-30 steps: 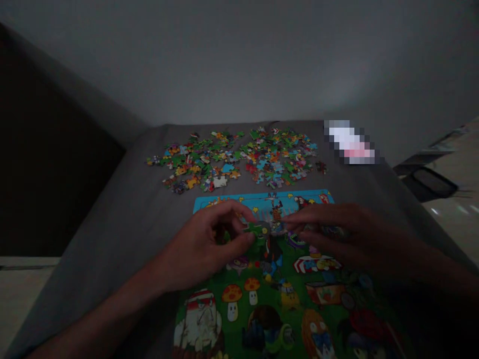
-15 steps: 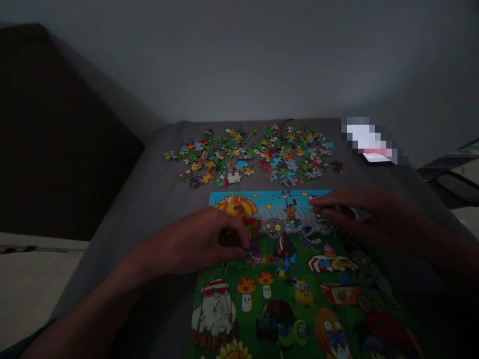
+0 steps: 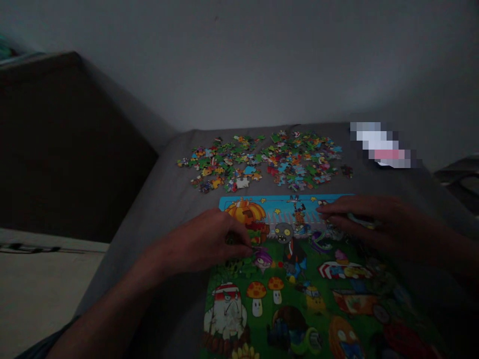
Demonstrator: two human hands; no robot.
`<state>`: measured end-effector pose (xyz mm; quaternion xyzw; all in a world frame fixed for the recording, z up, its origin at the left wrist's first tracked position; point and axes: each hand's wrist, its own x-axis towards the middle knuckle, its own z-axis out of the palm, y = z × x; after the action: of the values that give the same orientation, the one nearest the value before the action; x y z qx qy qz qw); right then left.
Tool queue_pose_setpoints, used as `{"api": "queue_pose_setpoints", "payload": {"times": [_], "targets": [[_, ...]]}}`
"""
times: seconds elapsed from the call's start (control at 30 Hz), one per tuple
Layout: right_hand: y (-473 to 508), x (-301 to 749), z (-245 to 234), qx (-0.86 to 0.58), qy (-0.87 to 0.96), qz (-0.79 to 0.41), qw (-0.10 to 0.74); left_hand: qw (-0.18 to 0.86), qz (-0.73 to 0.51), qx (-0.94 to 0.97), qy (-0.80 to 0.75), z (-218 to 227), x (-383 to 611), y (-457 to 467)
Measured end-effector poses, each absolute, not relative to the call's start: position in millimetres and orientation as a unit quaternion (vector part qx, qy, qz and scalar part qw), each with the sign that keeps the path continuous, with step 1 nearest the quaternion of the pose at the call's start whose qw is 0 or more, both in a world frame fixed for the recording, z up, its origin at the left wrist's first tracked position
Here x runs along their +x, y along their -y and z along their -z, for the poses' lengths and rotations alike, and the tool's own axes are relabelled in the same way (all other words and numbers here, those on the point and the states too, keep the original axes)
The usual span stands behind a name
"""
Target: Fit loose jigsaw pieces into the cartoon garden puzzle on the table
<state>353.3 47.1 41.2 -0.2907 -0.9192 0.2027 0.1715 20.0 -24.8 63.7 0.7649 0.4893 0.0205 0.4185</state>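
Your left hand (image 3: 202, 244) curls down onto the part-printed jigsaw puzzle (image 3: 284, 239), and you cannot tell whether it pinches a piece. Your right hand (image 3: 359, 217) lies half-closed at the puzzle's far right, equally unclear. Loose jigsaw pieces (image 3: 262, 162) lie just beyond the puzzle; a hand slipping past its top edge could scatter them.

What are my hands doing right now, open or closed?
Left hand: curled down on the jigsaw puzzle board; cannot tell if holding anything.
Right hand: half-curled; a pale object shows under it, cannot tell if held.
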Motion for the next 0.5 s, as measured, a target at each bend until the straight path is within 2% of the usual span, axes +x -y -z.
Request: {"api": "queue_pose_setpoints", "payload": {"times": [0.27, 0.5], "targets": [[-44.8, 351.1, -44.3, -0.287, 0.916, -0.216, 0.181, 0.394, -0.087, 0.77, -0.495, -55.1, 20.4, 24.8], [-45.0, 354.9, -41.8, -0.284, 0.917, -0.222, 0.171, 0.392, -0.063, 0.772, -0.496, -58.3, 25.6, 24.0]]}}
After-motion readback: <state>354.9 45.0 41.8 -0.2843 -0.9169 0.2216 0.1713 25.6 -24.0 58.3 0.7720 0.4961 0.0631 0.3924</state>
